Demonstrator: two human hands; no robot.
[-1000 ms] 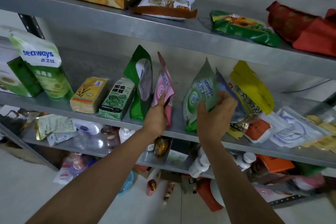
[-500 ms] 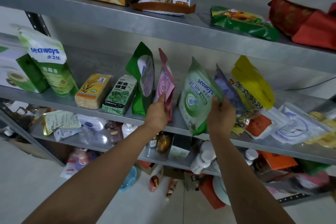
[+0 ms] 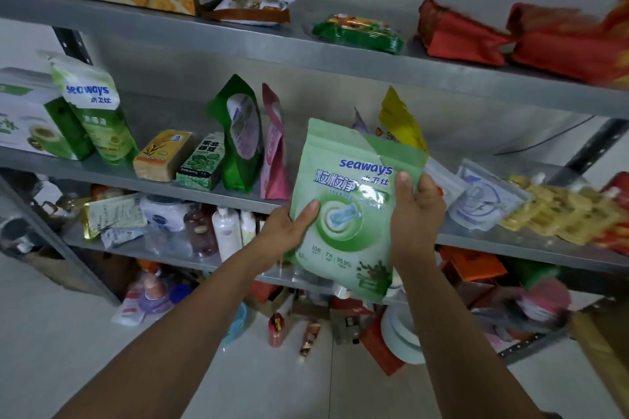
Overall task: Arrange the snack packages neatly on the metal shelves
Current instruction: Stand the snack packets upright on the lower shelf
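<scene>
While both hands hold one pouch up in front of the middle grey metal shelf (image 3: 102,169), the rest of that shelf is crowded. At its left end a white-and-green cardboard box (image 3: 30,122) stands just beside a tall green-and-white stand-up pouch (image 3: 95,112). Next come a yellow brick-shaped pack (image 3: 163,155) and a green-and-black brick-shaped pack (image 3: 202,161), both leaning back. Beside them a dark green stand-up pouch (image 3: 240,133) and a pink stand-up pouch (image 3: 274,146) stand upright, close together.

The left hand (image 3: 286,235) grips the lower left edge of the pale green plastic pouch (image 3: 350,214), thumb pressed on its front. The right hand (image 3: 415,214) clasps the right edge, thumb likewise on the front and fingers curled behind. This pouch hangs in the air, off the shelf, just right of the pink one, and it covers the shelf's front edge there. It faces the camera, turned slightly clockwise, with blue lettering, a round picture of a blue-and-white tablet, and a darker green band across its top right corner.

Behind it peek a purple pouch tip (image 3: 357,119) and a leaning yellow pouch (image 3: 401,119). Further right lie clear flat pouches (image 3: 483,197) and a heap of yellow sachets (image 3: 561,211).
</scene>
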